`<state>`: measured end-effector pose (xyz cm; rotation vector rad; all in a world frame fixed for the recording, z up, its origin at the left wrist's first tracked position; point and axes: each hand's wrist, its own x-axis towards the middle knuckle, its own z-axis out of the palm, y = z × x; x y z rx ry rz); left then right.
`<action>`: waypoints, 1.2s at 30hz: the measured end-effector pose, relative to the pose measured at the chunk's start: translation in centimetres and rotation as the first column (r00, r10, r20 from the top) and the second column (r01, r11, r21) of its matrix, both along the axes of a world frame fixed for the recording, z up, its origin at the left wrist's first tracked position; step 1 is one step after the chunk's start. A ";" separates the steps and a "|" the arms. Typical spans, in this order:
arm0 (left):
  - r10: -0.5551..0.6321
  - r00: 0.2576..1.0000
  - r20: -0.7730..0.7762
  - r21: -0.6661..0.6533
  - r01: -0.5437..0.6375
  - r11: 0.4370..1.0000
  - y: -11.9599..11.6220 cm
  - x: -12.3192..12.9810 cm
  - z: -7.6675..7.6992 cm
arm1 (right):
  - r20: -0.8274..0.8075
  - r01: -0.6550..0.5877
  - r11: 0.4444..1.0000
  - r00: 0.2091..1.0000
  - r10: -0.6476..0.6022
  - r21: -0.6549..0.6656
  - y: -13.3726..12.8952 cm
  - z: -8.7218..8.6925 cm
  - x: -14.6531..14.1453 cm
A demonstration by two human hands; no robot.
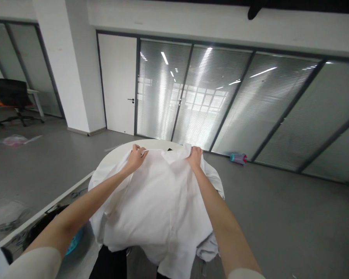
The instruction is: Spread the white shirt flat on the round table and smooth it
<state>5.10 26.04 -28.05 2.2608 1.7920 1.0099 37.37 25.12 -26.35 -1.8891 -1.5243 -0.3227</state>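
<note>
A white shirt (159, 197) lies spread over a round white table (116, 151), its lower part hanging over the near edge. At the shirt's upper left, my left hand (136, 155) pinches the cloth. My right hand (194, 155) grips the shirt beside the collar (176, 155) at the upper right. A small dark object (170, 149) shows on the table just beyond the collar. Part of a sleeve hangs at the lower right.
A blue and purple bundle (238, 158) lies on the floor by the glass partition. An office chair (11, 97) stands at the far left. Cables and a dark item with a blue part (74, 242) are at the lower left.
</note>
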 end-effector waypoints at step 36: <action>-0.202 0.979 -0.025 -0.268 0.188 0.945 12.6 10.5 -8.7 | -0.170 -0.147 0.933 0.981 0.094 -0.329 2.6 -6.7 8.8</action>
